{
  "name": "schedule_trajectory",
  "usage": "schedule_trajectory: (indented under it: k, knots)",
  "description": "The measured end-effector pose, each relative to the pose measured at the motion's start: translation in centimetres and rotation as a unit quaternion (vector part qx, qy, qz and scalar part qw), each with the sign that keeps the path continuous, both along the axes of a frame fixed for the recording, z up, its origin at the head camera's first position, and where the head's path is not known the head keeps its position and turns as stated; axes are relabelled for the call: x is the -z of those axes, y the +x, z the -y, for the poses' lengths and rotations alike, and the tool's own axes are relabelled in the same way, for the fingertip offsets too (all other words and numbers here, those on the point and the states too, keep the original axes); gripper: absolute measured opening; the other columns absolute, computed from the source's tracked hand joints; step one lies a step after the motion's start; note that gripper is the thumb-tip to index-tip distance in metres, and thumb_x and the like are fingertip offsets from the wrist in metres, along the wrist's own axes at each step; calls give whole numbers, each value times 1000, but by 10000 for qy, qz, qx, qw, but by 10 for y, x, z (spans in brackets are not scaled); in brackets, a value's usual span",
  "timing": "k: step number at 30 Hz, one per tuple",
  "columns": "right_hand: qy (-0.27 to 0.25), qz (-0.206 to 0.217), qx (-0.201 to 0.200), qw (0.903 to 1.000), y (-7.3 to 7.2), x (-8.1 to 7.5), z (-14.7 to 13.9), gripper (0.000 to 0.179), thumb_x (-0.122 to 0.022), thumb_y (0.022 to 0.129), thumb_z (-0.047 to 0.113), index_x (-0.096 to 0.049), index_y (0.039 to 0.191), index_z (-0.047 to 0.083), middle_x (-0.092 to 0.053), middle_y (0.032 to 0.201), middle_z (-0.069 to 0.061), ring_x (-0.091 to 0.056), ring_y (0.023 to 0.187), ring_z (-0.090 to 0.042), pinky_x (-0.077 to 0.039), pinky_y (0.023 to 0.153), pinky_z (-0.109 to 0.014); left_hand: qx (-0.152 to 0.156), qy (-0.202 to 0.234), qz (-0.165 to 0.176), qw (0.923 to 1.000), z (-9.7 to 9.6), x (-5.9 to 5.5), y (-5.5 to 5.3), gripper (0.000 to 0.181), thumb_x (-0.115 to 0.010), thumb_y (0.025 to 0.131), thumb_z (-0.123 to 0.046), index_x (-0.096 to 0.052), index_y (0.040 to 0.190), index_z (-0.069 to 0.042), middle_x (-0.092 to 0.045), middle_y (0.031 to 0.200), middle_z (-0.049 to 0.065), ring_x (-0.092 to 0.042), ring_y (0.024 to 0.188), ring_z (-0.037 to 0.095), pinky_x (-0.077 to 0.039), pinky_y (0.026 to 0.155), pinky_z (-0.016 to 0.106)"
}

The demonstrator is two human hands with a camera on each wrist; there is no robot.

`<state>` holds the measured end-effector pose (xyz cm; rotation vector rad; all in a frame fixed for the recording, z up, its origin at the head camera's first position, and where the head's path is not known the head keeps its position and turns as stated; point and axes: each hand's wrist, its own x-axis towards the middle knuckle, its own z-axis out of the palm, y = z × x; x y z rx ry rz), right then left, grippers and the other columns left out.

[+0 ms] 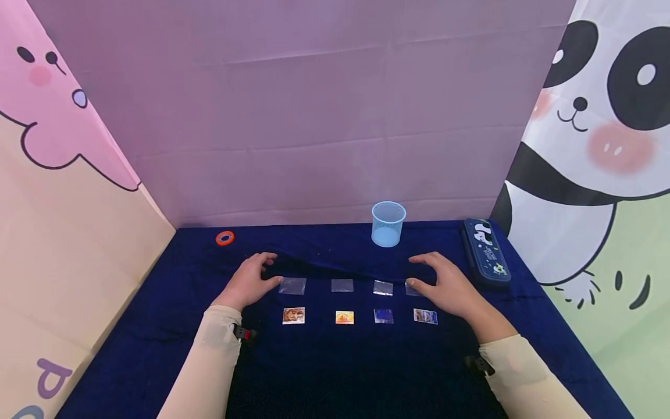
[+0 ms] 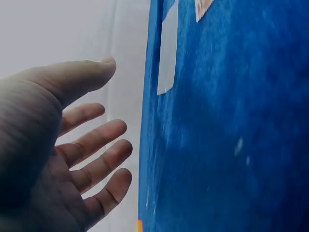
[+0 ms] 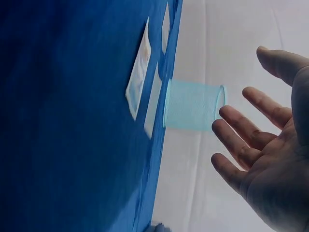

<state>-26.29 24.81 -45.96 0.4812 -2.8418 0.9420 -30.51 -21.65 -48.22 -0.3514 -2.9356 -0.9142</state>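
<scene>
My left hand (image 1: 252, 280) hovers over the table by the leftmost clear plastic sleeve (image 1: 292, 286); its fingers are loosely bent and hold nothing. The right hand (image 1: 445, 285) is held likewise at the other end of the row, partly covering the rightmost sleeve (image 1: 412, 289). Between them lie two more sleeves (image 1: 342, 285) (image 1: 383, 288). Nearer the person runs a row of small printed stamps: a brown one (image 1: 293, 315), an orange-yellow one (image 1: 344, 317), a dark blue one (image 1: 384, 316) and a blue-and-white one (image 1: 426, 316). In the left wrist view one stamp (image 2: 203, 7) shows a toothed edge.
A light blue mesh cup (image 1: 388, 226) stands at the back of the dark blue cloth (image 1: 335, 372). An orange-red tape roll (image 1: 225, 238) lies back left. On the right sits a dark blue panda pencil case (image 1: 487, 251). Fabric walls (image 1: 324, 116) enclose the table.
</scene>
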Motion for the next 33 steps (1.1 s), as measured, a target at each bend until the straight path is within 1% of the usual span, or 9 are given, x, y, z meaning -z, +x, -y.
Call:
schedule_trajectory:
  k: [3, 8, 12, 15, 18, 23, 28, 30, 33]
  knots:
    - [-134, 82, -177, 9997, -2, -1, 12, 55, -69, 95, 45, -57, 140, 15, -53, 141, -11, -47, 133, -37, -37, 105, -64, -28, -41, 61, 10000, -4, 1, -1, 62, -78, 91, -34, -54, 143, -13, -59, 131, 10, -56, 119, 32, -48, 98, 53]
    - [-316, 193, -455, 9983, -7, -1, 33, 53, -70, 96, 43, -58, 139, 16, -55, 140, -7, -49, 132, -35, -38, 105, -62, -116, -192, 127, 9997, -10, 7, -4, 62, -79, 89, -36, -56, 142, -13, -59, 129, 10, -55, 118, 31, -47, 99, 53]
    - [-348, 217, -553, 9976, -9, -2, 50, 50, -71, 95, 40, -59, 138, 17, -56, 140, -5, -49, 132, -33, -38, 106, -61, -108, -104, 241, 9996, -14, 12, -3, 58, -79, 89, -35, -59, 139, -12, -59, 127, 10, -54, 116, 31, -47, 98, 52]
    - [-355, 251, -643, 9970, -11, -4, 61, 50, -71, 95, 42, -59, 138, 18, -55, 140, -4, -50, 132, -31, -39, 106, -59, -108, -148, 341, 9993, -17, 16, -1, 58, -80, 89, -35, -60, 138, -13, -59, 127, 10, -53, 116, 31, -47, 98, 52]
    - [-388, 309, -697, 9963, -12, -5, 70, 49, -71, 95, 42, -59, 138, 19, -55, 141, -2, -50, 132, -30, -39, 106, -59, -99, -247, 346, 9990, -20, 19, -3, 60, -80, 88, -38, -60, 139, -14, -59, 129, 10, -52, 117, 30, -47, 99, 52]
    - [-477, 426, -787, 9948, -15, -5, 85, 49, -71, 95, 41, -60, 137, 20, -56, 140, 0, -50, 132, -28, -40, 106, -58, -138, -263, 383, 9988, -19, 22, -2, 58, -79, 88, -39, -61, 139, -15, -58, 130, 9, -51, 119, 30, -46, 100, 51]
    - [-469, 495, -980, 9929, -22, -4, 103, 49, -70, 95, 43, -59, 138, 22, -55, 141, 2, -50, 133, -25, -39, 107, -55, -188, -179, 473, 9985, -17, 22, -2, 54, -79, 90, -36, -62, 137, -16, -58, 129, 8, -52, 119, 29, -47, 99, 51]
    - [-462, 519, -982, 9927, -25, -4, 110, 48, -70, 95, 44, -59, 137, 23, -55, 139, 4, -50, 132, -24, -40, 107, -54, -145, -189, 479, 9986, -15, 22, -2, 53, -77, 91, -36, -62, 138, -15, -57, 130, 8, -51, 119, 29, -47, 99, 51]
    - [-446, 546, -960, 9929, -28, -4, 122, 47, -70, 96, 43, -60, 136, 22, -57, 136, 3, -52, 129, -24, -42, 105, -54, -190, -230, 432, 9986, -13, 21, -3, 52, -77, 91, -36, -62, 137, -16, -56, 130, 8, -51, 118, 29, -47, 99, 51]
